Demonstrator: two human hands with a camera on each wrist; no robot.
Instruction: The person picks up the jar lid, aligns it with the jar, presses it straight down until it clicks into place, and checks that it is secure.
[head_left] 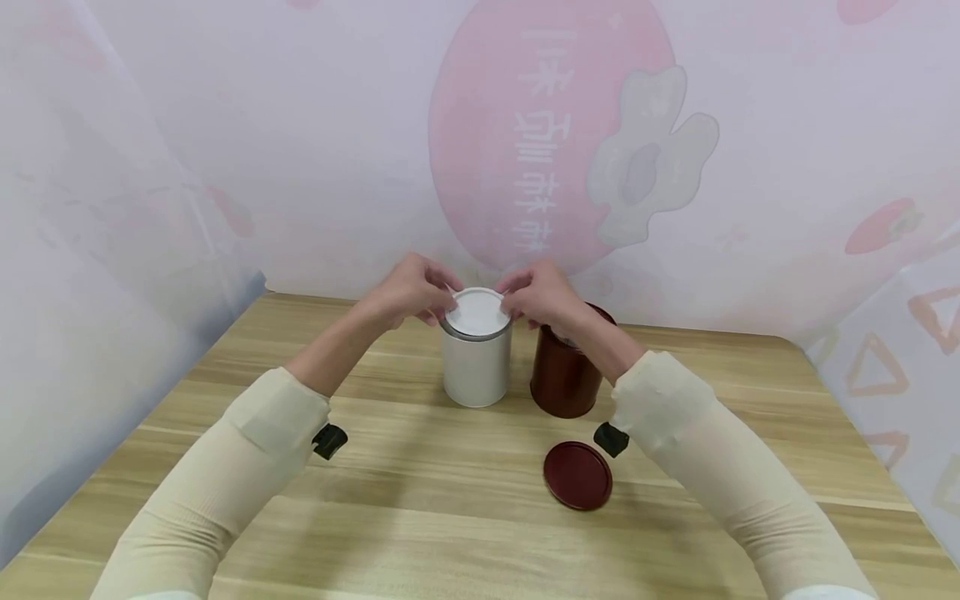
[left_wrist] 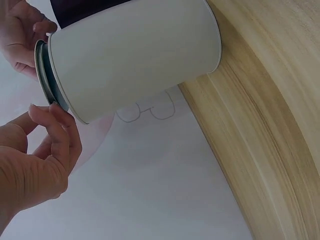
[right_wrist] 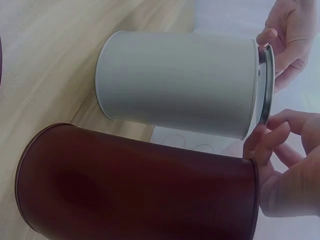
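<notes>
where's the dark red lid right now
In the head view the dark red lid lies flat on the wooden table, in front of the dark red can, near the right sleeve.

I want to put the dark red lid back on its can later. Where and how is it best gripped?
The red lid lies flat on the table, apart from the red can. Probably best to come from above and pinch its rim at opposite edges, since the disc looks too low for a side grasp.
</notes>
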